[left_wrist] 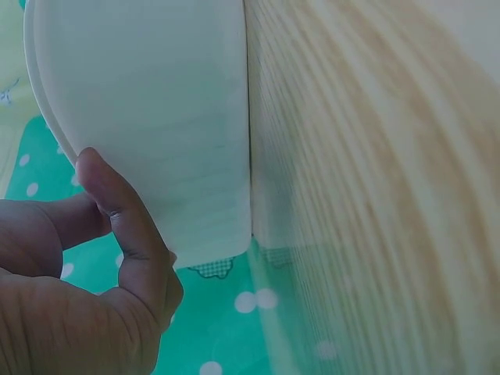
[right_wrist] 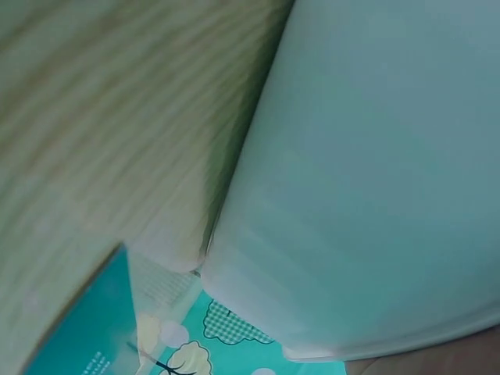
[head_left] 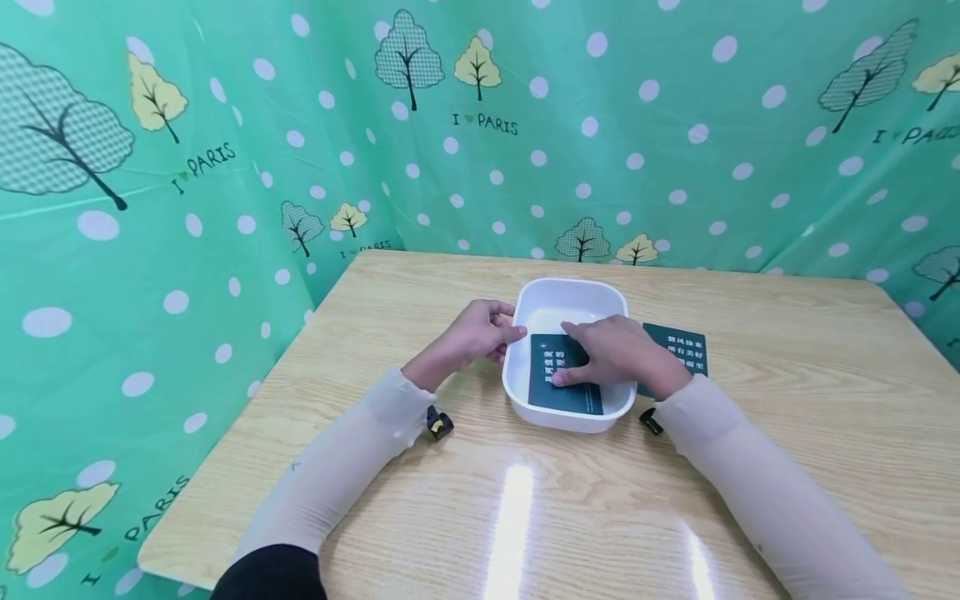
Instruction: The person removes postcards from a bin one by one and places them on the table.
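Sleeves (head_left: 352, 462) closest; I see left fingers (left_wrist: 131, 223) gripping white tub (head_left: 564, 421) at one side, right fingers (head_left: 587, 336) spread on green card (head_left: 561, 397) inside.

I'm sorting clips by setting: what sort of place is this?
Probably an indoor recording booth for tabletop work. A green "I PARIS" tree-print curtain hangs behind and left of a wood-grain table, and a bright strip of reflected light on the tabletop suggests artificial lighting.
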Tool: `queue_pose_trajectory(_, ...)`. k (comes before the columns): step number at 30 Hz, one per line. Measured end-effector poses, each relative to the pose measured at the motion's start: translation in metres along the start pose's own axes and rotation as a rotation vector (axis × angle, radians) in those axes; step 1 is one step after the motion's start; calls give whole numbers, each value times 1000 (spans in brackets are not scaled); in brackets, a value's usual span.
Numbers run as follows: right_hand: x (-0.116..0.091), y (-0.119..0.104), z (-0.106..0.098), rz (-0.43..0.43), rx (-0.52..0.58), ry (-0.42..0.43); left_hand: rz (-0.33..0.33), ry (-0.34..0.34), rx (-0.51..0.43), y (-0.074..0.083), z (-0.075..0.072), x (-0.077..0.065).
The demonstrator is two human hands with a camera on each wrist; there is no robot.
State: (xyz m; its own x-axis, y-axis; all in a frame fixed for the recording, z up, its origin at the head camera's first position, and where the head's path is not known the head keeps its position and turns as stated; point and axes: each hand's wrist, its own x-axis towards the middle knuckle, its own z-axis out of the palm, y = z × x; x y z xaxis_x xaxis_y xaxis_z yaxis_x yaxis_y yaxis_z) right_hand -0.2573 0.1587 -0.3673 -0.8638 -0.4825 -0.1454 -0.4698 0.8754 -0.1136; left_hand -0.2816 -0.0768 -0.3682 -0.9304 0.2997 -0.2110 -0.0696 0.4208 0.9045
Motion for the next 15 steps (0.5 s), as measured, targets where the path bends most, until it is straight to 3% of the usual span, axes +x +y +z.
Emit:
queue_pose_trajectory(5, 0, -1, -1, 11, -34, -28, -6, 2, -7, 0, 0, 0)
queue_pose_trajectory(15, 0, -3, -2, -2, -52, -1, -4, 5, -13, 1, 0, -1)
